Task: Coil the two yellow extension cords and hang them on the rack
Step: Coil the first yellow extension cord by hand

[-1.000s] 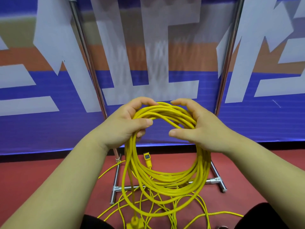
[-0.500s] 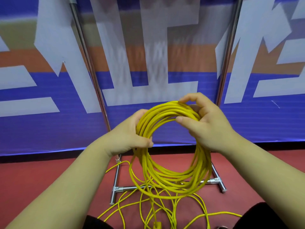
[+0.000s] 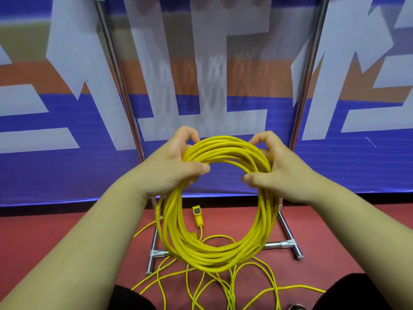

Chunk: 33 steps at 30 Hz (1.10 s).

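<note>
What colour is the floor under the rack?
Dull red floor, clearest in the head view beside the rack base.

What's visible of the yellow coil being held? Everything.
The yellow coil is many loops of glossy, plastic-sheathed cord gathered into a round hoop, held upright facing the camera. The left hand and right hand grip its top at either side; its bottom hangs free above loose cord on the red floor.

Bg: banner (image 3: pixel 67 171), blue/orange bands w/ big white shapes, blurry mid-section. Black strip (image 3: pixel 44 209) at its base. Red floor (image 3: pixel 44 227) below.
</note>
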{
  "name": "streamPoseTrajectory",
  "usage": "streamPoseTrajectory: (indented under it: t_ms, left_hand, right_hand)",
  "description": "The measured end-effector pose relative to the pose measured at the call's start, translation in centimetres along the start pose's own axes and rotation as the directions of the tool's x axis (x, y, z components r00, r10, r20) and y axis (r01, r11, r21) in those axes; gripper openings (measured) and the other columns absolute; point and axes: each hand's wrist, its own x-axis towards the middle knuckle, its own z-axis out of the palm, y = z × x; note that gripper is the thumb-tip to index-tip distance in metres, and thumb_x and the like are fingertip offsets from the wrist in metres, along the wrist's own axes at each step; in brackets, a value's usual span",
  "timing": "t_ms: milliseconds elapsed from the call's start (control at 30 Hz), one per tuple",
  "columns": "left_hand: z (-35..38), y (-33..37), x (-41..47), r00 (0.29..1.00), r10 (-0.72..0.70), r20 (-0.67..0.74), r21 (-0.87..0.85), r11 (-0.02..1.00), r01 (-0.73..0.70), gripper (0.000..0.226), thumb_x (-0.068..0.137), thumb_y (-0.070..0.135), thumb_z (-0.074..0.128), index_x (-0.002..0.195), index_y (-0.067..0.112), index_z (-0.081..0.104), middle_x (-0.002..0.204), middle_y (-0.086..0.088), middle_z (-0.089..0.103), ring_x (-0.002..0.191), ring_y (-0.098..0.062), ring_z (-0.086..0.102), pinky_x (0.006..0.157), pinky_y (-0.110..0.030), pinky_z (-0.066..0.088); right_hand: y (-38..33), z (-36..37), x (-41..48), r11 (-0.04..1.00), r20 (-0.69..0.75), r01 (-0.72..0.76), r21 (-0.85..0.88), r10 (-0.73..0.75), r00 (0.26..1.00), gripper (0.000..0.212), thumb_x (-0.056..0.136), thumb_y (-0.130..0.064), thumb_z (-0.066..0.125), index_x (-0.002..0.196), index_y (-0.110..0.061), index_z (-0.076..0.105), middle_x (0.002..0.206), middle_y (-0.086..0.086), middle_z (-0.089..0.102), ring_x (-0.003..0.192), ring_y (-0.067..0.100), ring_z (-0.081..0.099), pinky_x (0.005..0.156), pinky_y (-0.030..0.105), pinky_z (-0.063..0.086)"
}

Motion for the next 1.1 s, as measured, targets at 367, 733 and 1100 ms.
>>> streamPoseTrajectory:
  t_ms: [367, 733, 1100]
  left_hand:
    - [-0.5, -2.2, 0.3, 0.992, -0.097, 0.084, 0.008, 0.995, 0.096, 0.059, 0.069, 0.0, 0.078, 0.117, 0.012, 0.046, 0.073, -0.014, 0.057, 0.061, -0.025, 0.056, 0.055, -0.033, 0.049]
    - [-0.8, -2.3, -0.1, 0.998, -0.021, -0.063, -0.128, 0.992, 0.013, 0.075, 0.077, 0.001, 0.067, 0.137, 0.043, 0.054, 0.069, -0.009, 0.051, 0.054, -0.022, 0.049, 0.056, -0.035, 0.051]
    - [-0.2, 0.5, -0.3, 0.997, -0.027, 0.073, -0.001, 1.0, 0.027, 0.056, 0.08, 0.0, 0.059, 0.124, 0.035, 0.062, 0.075, -0.023, 0.037, 0.051, -0.021, 0.04, 0.051, -0.031, 0.041]
  right_hand:
    - [-1.2, 1.7, 1.5, 0.986, -0.187, 0.162, 0.044, -0.151, 0.971, 0.054, 0.079, -0.003, 0.082, 0.124, -0.02, 0.057, 0.076, -0.004, 0.072, 0.064, 0.008, 0.065, 0.067, 0.021, 0.049]
    - [2.2, -0.7, 0.5, 0.989, -0.248, -0.027, 0.142, 0.062, 0.967, 0.038, 0.087, -0.011, 0.076, 0.116, -0.02, 0.053, 0.069, 0.004, 0.06, 0.057, 0.02, 0.055, 0.055, 0.033, 0.049]
    - [0.5, -0.6, -0.6, 0.994, -0.048, -0.011, -0.105, 0.006, 0.999, 0.058, 0.076, -0.013, 0.085, 0.114, -0.031, 0.045, 0.073, 0.007, 0.065, 0.061, 0.025, 0.058, 0.064, 0.046, 0.052]
